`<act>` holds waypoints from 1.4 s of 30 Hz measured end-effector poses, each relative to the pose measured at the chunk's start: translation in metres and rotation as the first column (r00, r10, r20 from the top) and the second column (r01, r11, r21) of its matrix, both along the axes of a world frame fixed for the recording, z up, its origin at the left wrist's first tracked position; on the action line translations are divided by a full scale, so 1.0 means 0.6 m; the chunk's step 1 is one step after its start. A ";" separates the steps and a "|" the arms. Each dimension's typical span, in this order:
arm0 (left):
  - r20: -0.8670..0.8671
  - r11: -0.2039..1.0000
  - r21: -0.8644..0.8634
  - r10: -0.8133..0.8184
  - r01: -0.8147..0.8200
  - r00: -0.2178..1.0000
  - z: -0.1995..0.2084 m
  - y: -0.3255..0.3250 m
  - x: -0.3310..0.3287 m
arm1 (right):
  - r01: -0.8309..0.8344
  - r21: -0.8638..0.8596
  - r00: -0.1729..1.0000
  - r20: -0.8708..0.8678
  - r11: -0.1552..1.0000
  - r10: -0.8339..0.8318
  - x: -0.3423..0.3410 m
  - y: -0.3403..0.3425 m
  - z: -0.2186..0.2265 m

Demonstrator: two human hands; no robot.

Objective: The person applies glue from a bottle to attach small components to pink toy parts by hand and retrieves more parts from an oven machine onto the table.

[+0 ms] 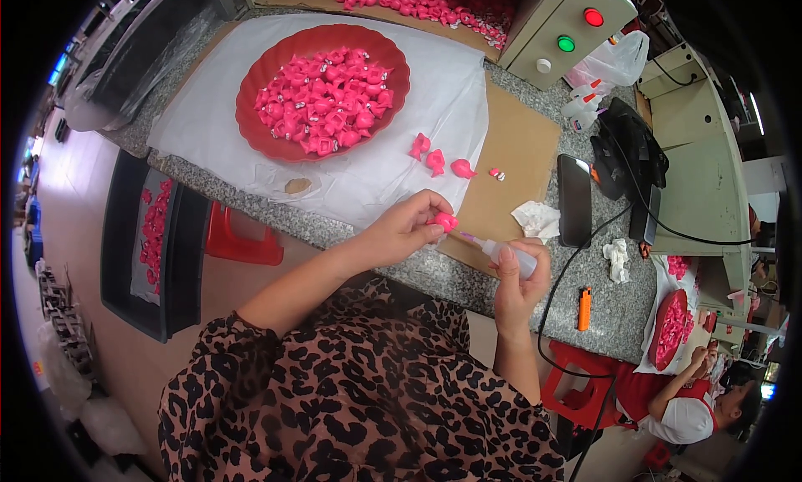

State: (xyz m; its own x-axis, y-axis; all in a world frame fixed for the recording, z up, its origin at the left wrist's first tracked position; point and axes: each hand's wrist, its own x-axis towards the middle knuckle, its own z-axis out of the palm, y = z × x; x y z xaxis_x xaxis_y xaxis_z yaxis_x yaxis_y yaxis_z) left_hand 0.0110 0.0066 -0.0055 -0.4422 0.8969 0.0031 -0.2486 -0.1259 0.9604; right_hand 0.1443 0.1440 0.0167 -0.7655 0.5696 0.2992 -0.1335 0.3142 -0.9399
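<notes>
Left hand (407,230) holds 1 pink piece (446,222), right hand (521,286) 1 bottle (494,250).

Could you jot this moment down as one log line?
left hand: pinching pink piece | right hand: holding pale bottle, nozzle close to pink piece | beyond hands: red bowl heaped with pink pieces

Soft, even light covers the counter (618,311); the floor (79,169) glares at left; fisheye distortion bends edges toward black corners.
</notes>
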 end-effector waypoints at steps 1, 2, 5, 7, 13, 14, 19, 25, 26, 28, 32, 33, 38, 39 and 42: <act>0.000 1.000 0.000 -0.001 0.001 1.000 -0.001 0.000 0.001 | 0.031 -0.046 0.999 -0.017 0.998 -0.032 -0.001 -0.006 0.000; 0.023 1.000 0.001 0.007 -0.007 1.000 -0.002 -0.001 0.001 | 0.060 -0.092 0.997 -0.033 0.994 -0.064 -0.002 -0.011 0.000; 0.042 0.999 0.011 0.034 -0.035 0.999 -0.005 0.001 0.004 | 0.099 -0.130 0.993 -0.048 0.987 -0.106 -0.002 -0.018 -0.009; 0.039 0.998 0.021 0.054 -0.055 0.998 -0.010 0.003 0.006 | 0.121 -0.149 0.991 -0.039 0.981 -0.128 -0.002 -0.026 -0.012; 0.071 0.996 0.036 0.081 -0.083 0.994 -0.021 0.007 0.005 | 0.062 -0.684 0.982 -0.088 0.727 -0.166 -0.002 -0.006 -0.011; 0.075 0.996 0.038 0.081 -0.084 0.994 -0.022 0.007 0.006 | -0.013 -0.882 0.979 -0.106 0.470 -0.173 -0.004 0.005 -0.006; 0.123 0.999 0.008 0.050 -0.051 0.991 -0.015 0.003 0.001 | -0.092 -0.955 0.991 -0.116 0.283 -0.070 -0.004 0.028 -0.008; 0.209 0.999 0.001 0.033 -0.034 0.977 -0.001 0.005 -0.007 | -0.048 -0.710 0.992 0.046 0.702 0.115 -0.045 0.088 0.022; 0.279 0.999 0.030 0.017 -0.026 0.960 0.001 0.005 -0.006 | -0.036 -0.615 0.989 0.093 0.787 0.118 -0.055 0.101 0.029; 0.350 0.998 0.061 -0.004 -0.018 0.937 0.004 0.005 -0.006 | 0.013 -0.469 0.979 0.185 0.883 0.083 -0.083 0.123 0.035; 0.394 0.992 0.119 -0.017 -0.033 0.919 -0.004 0.013 -0.008 | -0.122 0.164 0.933 0.354 0.979 0.057 -0.136 0.166 -0.004; 0.398 0.989 0.140 -0.011 -0.049 0.917 -0.009 0.013 -0.008 | -0.181 0.189 0.896 0.437 0.965 0.082 -0.146 0.171 -0.010; 0.409 0.990 0.142 -0.044 -0.016 0.912 -0.012 0.007 -0.013 | -0.274 0.183 0.761 0.642 0.944 0.097 -0.152 0.172 0.004; 0.414 0.989 0.147 -0.074 0.013 0.907 -0.012 0.006 -0.013 | -0.260 0.202 0.749 0.660 0.944 0.065 -0.148 0.173 0.006; 0.433 0.995 0.101 -0.056 0.014 0.899 -0.015 0.005 -0.013 | -0.197 0.192 0.736 0.676 0.961 0.017 -0.137 0.162 0.019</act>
State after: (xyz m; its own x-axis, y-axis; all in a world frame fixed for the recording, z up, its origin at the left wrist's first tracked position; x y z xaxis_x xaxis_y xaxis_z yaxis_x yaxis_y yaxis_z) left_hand 0.0032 0.0098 -0.0143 -0.3869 0.9169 -0.0981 -0.6449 -0.1930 0.7395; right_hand 0.0618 0.2413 0.0283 -0.8698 0.4528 -0.1958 0.4477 0.5580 -0.6987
